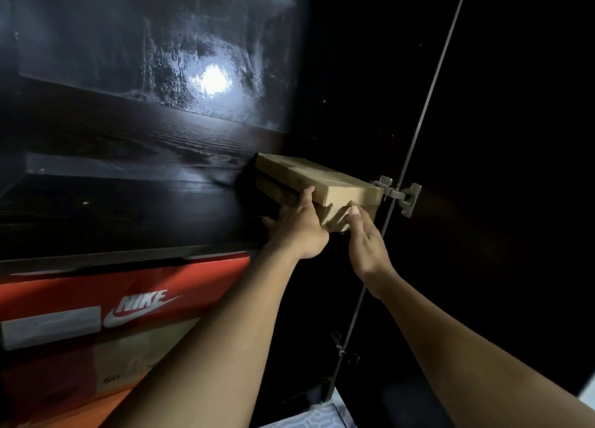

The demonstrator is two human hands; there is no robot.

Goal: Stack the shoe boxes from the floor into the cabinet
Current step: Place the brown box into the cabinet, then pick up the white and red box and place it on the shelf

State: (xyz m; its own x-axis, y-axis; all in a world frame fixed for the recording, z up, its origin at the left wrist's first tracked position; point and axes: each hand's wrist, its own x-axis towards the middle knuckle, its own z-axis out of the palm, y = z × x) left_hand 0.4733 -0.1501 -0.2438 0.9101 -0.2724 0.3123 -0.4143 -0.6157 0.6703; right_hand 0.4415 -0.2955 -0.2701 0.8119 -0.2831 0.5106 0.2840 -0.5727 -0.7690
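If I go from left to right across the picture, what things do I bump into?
First the red shoe box, left hand, right hand, metal hinge, cabinet door. The brown box spans both hands, so I skip it.

One cam only: head-worn, wide-angle, so no 2nd view and no shared area. It sits behind and above the hands and looks fwd along both forearms into the dark cabinet point(128, 208), frame tilted so the cabinet lines lean. Left hand point(297, 228) and right hand point(367, 244) land just right of centre, at arm's reach. Right-hand fingers point(355, 213) touch the brown box point(322, 180). Past the fingertips, up-left: back wall w/ a light glare point(209, 80), farthest from the lens. Just right of the fingers: hinge point(397, 196) and open door point(515, 138). Below-left of the fingers, nearer the cam: red Nike box point(128, 299). Forearms fill the bottom of the frame.
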